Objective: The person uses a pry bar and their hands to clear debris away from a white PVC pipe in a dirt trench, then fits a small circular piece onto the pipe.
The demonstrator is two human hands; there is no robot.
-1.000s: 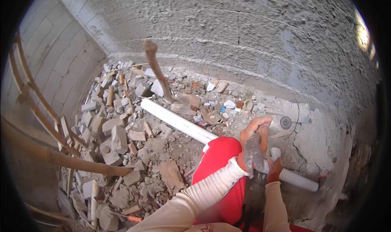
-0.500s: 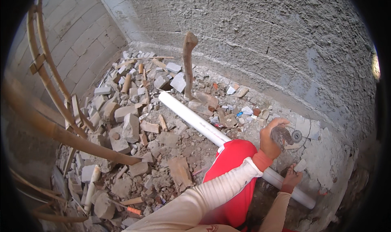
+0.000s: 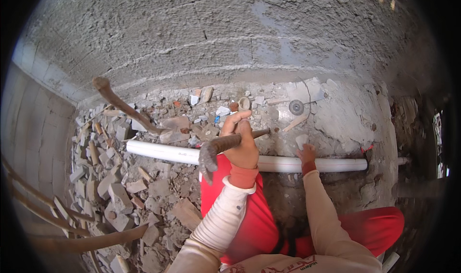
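My left hand [image 3: 244,146] is wrapped round a rusty metal bar [image 3: 217,147] with a thick curved end on the left and a pointed end on the right. It is above the white plastic pipe [image 3: 158,152], which lies across the ground in front of me. My right hand [image 3: 307,156] pinches a small pale chunk of rubble [image 3: 301,140], just beyond the pipe's right part. A dark round disc [image 3: 296,107] rests on the concrete farther out. A thin sliver of wood [image 3: 294,123] lies near it.
Broken blocks and rubble [image 3: 120,198] cover the left side. A wooden handle [image 3: 120,102] leans up out of the debris. Bent bamboo poles [image 3: 86,243] cross the lower left. A rough plastered wall [image 3: 216,38] rises at the back. A small cup-like piece [image 3: 244,103] sits among the scraps.
The view has swung to the right, so pipe, disc and hands appear farther left. The bar in my left hand now shows lengthwise. My right hand still holds the pale chunk.
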